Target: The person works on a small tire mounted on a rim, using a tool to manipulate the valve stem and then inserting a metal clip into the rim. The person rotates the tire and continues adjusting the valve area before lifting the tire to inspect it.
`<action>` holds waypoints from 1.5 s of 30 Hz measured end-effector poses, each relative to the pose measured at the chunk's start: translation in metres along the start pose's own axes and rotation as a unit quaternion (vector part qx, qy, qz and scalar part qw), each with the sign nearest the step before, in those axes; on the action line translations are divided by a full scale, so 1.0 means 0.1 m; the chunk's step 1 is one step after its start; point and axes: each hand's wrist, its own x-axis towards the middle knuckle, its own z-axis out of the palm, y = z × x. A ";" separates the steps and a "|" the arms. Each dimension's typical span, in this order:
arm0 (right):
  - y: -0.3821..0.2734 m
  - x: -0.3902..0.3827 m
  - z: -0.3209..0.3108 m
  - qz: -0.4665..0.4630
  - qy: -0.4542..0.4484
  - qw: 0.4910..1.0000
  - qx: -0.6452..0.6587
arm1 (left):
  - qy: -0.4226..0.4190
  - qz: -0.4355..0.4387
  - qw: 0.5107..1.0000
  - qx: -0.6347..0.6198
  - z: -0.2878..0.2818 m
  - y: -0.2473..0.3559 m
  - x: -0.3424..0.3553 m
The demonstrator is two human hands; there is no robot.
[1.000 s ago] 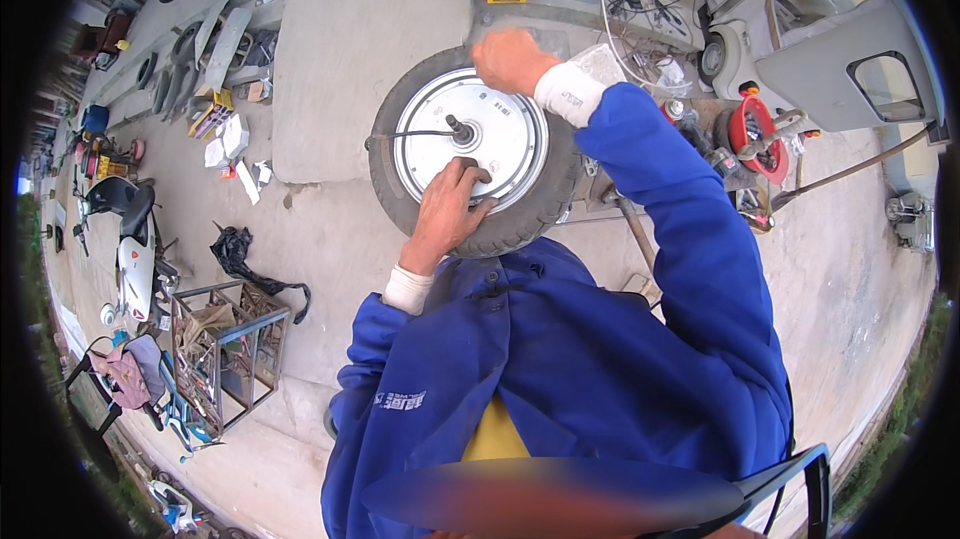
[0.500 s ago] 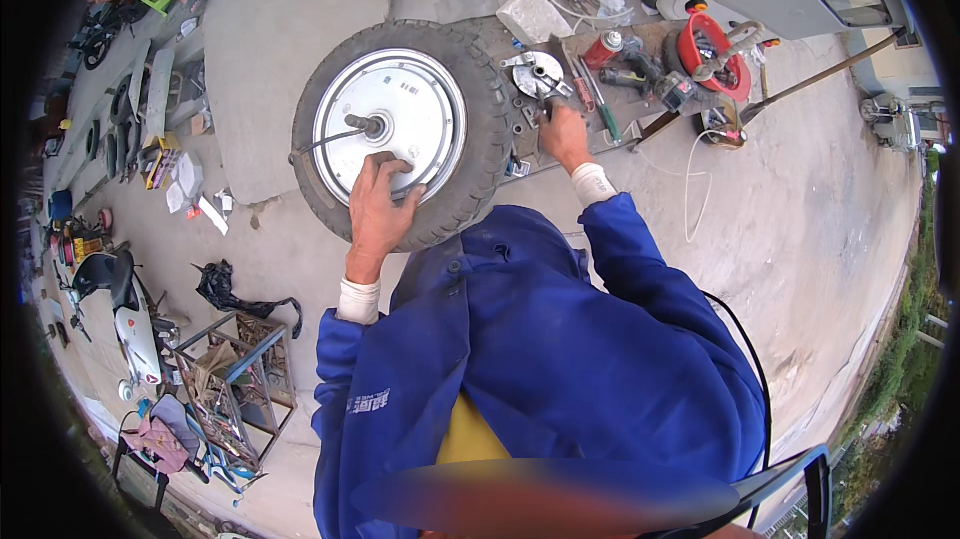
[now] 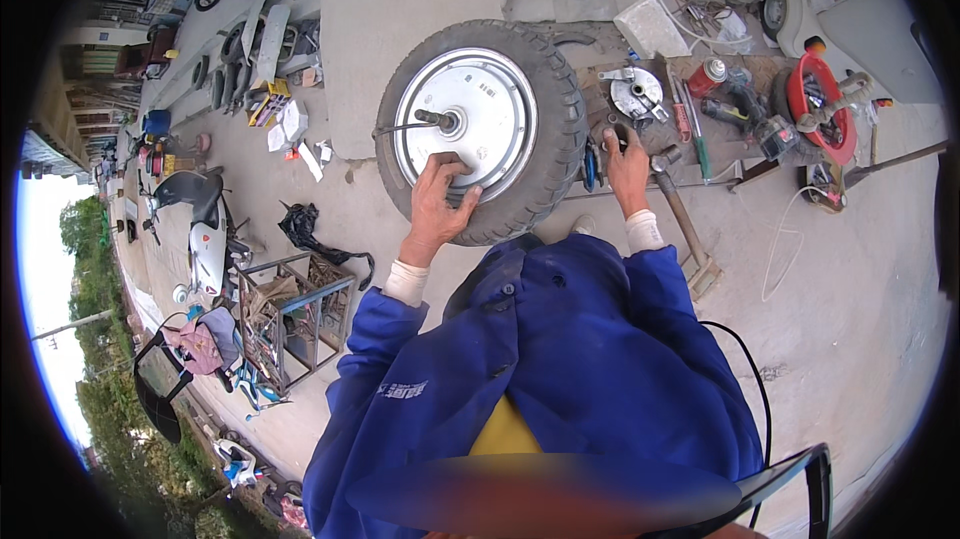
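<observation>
A wheel with a knobbly black tyre (image 3: pixel 560 129) and a silver hub (image 3: pixel 480 104) stands before me. An axle (image 3: pixel 437 120) juts from the hub's middle, with a dark cable running from it to the left. My left hand (image 3: pixel 438 207) rests on the hub's near edge, fingers and thumb apart. Right of the tyre, my right hand (image 3: pixel 628 171) is closed, thumb and fingertips around something small and dark that I cannot make out. Just beyond it lies a silver brake plate (image 3: pixel 638 94). A hammer (image 3: pixel 682 209) is to its right.
Farther right are a green-handled screwdriver (image 3: pixel 702 157), a red spray can (image 3: pixel 708 77), a cordless power tool (image 3: pixel 770 134) and a red basin (image 3: pixel 838 129) of parts. A pale block (image 3: pixel 652 27) stands beyond. At left are a metal frame rack (image 3: pixel 290 324) and a white scooter (image 3: pixel 207 249).
The whole view has swung, so the scene sits farther right. My right hand has drawn back from the brake plate toward me. The hammer now shows; my left hand stays on the hub.
</observation>
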 end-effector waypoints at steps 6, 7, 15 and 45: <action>-0.84 -0.06 0.08 0.010 -0.094 0.926 0.366 | 0.205 -0.044 0.973 0.100 -0.07 -0.23 -0.26; -0.92 -0.07 0.09 -0.009 -0.101 0.933 0.346 | 0.238 -0.093 0.961 0.102 -0.10 -0.28 -0.33; -1.34 -0.12 0.00 0.103 -0.173 0.861 0.467 | 0.128 -0.452 0.773 -0.427 -0.54 -1.37 -0.28; -2.44 -0.90 -0.47 0.035 -0.049 0.957 0.283 | 0.025 -0.466 0.551 -0.691 -0.68 -1.29 -0.12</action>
